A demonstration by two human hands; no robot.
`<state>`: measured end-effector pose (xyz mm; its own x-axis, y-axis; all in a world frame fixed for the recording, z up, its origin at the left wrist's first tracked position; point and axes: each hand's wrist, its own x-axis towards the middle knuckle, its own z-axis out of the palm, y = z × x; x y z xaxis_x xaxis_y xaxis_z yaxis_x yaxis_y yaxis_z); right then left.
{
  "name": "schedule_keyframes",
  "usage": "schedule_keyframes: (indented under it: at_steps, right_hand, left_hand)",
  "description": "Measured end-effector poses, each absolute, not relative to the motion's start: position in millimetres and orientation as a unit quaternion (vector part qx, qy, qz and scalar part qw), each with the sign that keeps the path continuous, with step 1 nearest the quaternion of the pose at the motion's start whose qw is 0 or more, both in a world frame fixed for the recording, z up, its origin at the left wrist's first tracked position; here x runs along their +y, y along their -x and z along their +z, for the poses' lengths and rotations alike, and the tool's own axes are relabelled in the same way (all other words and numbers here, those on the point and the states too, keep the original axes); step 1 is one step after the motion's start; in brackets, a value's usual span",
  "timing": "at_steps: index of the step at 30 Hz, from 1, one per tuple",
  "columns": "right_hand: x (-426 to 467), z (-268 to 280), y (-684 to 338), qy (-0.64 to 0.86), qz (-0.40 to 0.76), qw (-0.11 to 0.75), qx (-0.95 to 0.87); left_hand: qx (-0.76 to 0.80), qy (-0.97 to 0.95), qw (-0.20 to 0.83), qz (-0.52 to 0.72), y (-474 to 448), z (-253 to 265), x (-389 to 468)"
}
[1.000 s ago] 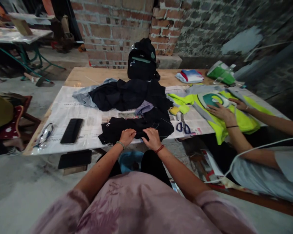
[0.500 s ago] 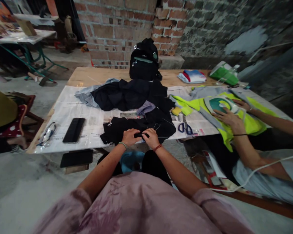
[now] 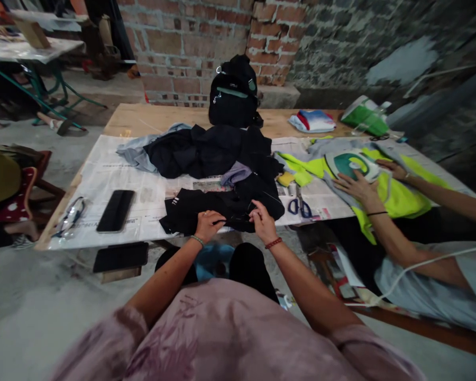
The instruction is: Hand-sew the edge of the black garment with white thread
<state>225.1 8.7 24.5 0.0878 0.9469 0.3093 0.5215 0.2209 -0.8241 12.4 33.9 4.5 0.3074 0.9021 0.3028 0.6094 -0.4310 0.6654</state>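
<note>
A black garment [image 3: 206, 203] with small white stripes at its left end lies bunched at the table's front edge. My left hand [image 3: 209, 225] pinches the near edge of this cloth between thumb and fingers. Just right of it, my right hand [image 3: 264, 221] is closed in a pinch above the cloth; what sits between its fingertips is too small to make out. Thin pale lines, like thread, show on the black fabric near that hand. Dark blue-handled scissors [image 3: 300, 206] lie to the right.
Newspaper [image 3: 99, 180] covers much of the table. A black phone [image 3: 116, 210] and glasses [image 3: 72, 216] lie left. Behind are dark clothes [image 3: 206, 151] and a black backpack [image 3: 234, 95]. At right, a co-worker's hands rest on a yellow-green vest [image 3: 408, 196] with a green-white piece [image 3: 351, 164].
My right hand has moved right and slightly up, away from my left, opening a gap between them. My left hand stays pinched on the black garment. The co-worker's near hand shifted left.
</note>
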Motion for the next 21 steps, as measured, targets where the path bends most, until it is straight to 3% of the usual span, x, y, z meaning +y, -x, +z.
schedule_keyframes:
  at_steps: [7,21]
  right_hand:
    - [21,45,-234,0.555,0.265,0.378,-0.692]
    - [46,51,-205,0.457,0.138,0.192,-0.857]
  left_hand:
    - [0.464,-0.751,0.266,0.388,-11,-3,39]
    - [0.469,-0.728,0.277,0.416,-10,-8,42]
